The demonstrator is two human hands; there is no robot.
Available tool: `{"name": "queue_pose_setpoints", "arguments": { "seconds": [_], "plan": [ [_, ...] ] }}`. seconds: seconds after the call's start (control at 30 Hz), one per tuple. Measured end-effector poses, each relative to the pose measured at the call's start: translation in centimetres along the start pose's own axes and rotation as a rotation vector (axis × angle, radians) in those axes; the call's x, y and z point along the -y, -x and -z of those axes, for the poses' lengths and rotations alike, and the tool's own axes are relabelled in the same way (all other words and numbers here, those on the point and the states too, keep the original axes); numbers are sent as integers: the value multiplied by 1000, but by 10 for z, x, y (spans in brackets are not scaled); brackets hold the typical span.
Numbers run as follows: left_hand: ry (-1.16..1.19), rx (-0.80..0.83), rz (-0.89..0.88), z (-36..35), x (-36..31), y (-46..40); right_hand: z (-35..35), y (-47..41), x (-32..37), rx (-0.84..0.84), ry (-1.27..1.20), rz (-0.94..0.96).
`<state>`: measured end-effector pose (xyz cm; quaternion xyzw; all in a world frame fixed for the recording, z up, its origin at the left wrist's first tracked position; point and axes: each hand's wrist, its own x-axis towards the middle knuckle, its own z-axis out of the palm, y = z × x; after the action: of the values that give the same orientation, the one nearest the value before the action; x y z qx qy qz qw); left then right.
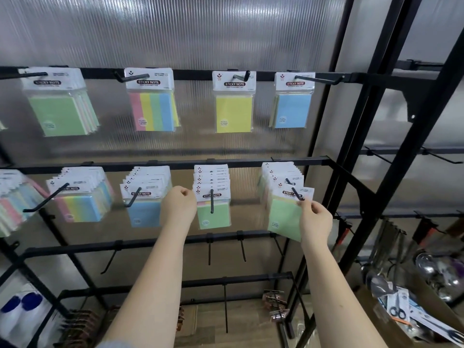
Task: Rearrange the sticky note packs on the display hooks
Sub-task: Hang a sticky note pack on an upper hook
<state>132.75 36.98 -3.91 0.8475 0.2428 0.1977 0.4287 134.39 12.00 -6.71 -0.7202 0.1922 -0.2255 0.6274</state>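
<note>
Sticky note packs hang on black hooks in two rows of a display rack. My right hand (315, 218) pinches the front green pack (285, 216) at its header, near the tip of the rightmost lower hook (297, 193). My left hand (178, 204) is curled in a fist between the blue stack (145, 207) and the middle stack with a green pack (213, 214) in front; it holds nothing that I can see. On the upper row hang a green pack (59, 114), a striped pack (154, 110), a yellow pack (234, 113) and a blue pack (291, 110).
A striped stack (82, 202) and another stack (12, 199) hang at the lower left. Bare hooks (209, 249) stick out from the bars below. Metal ladles (426, 262) and carded scissors (399, 310) sit at the lower right, beyond the black frame post (391, 156).
</note>
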Motion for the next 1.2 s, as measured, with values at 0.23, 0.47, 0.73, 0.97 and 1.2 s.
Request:
{"name": "queue_pose_setpoints", "arguments": {
  "seconds": [0.23, 0.47, 0.73, 0.97, 1.2],
  "plan": [
    [45, 61, 30, -16, 17, 2, 14, 18, 25, -86, 198, 53],
    [179, -13, -48, -34, 32, 16, 19, 32, 42, -204, 358, 122],
    [324, -10, -5, -42, 33, 25, 21, 39, 57, -228, 305, 180],
    [467, 219, 4, -43, 34, 29, 18, 44, 60, -171, 242, 206],
    [329, 63, -40, -37, 30, 33, 25, 41, 66, -145, 213, 261]
  ]
}}
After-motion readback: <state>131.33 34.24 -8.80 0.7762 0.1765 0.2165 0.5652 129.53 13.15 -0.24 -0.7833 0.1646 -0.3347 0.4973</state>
